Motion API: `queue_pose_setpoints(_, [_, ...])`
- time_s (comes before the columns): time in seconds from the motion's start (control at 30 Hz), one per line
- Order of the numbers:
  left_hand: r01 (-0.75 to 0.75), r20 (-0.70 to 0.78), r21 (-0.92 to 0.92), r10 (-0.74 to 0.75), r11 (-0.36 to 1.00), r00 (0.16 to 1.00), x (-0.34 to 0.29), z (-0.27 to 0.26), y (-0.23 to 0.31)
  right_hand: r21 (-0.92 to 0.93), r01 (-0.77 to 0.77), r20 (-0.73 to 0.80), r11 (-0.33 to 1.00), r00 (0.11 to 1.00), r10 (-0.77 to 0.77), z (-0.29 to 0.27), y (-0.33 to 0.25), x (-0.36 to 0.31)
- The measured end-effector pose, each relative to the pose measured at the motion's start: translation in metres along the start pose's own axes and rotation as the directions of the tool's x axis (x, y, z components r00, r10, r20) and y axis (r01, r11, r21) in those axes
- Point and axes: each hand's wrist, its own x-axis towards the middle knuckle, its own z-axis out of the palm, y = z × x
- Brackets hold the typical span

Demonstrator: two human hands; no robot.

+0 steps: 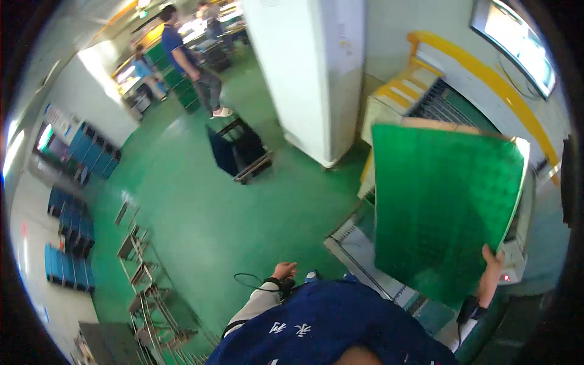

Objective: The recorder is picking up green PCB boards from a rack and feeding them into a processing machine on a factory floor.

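Panel (444,207): large flat sheet, roughly rectangular, glossy green, faint mottled pattern, darker toward the bottom. Pale edge down the right, brownish strip along the top. Intact as far as visible. Held up at a slant, broad face toward the camera, right hand (493,263) at its lower right edge.
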Motion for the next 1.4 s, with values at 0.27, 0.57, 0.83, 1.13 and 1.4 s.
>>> queue_pose_setpoints(0.27, [0.107, 0.017, 0.045, -0.107, 0.993, 0.994, -0.015, 0.014, 0.029, 0.381, 0.181, -0.047, 0.907, 0.983, -0.177, 0.006, 0.097, 0.046])
queue_pose_setpoints(0.57, [0.061, 0.027, 0.067, -0.063, 0.996, 0.998, -0.017, 0.022, 0.04, 0.912, -0.334, 0.278, 0.238, 0.93, 0.24, 0.063, 0.102, 0.065])
queue_pose_setpoints(0.83, [0.071, -0.012, 0.032, -0.071, 0.997, 0.997, -0.015, 0.027, 0.036, 0.903, -0.393, 0.349, 0.171, 0.906, 0.237, 0.102, 0.137, 0.109])
queue_pose_setpoints(1.13, [0.09, -0.103, -0.024, -0.092, 0.996, 0.99, -0.034, 0.056, 0.045, 0.711, -0.645, 0.571, 0.279, 0.762, 0.305, 0.12, 0.137, 0.176])
queue_pose_setpoints(1.4, [0.117, -0.13, -0.065, -0.125, 0.991, 0.984, -0.046, 0.067, 0.05, 0.741, -0.618, 0.557, 0.265, 0.785, 0.272, 0.133, 0.139, 0.201])
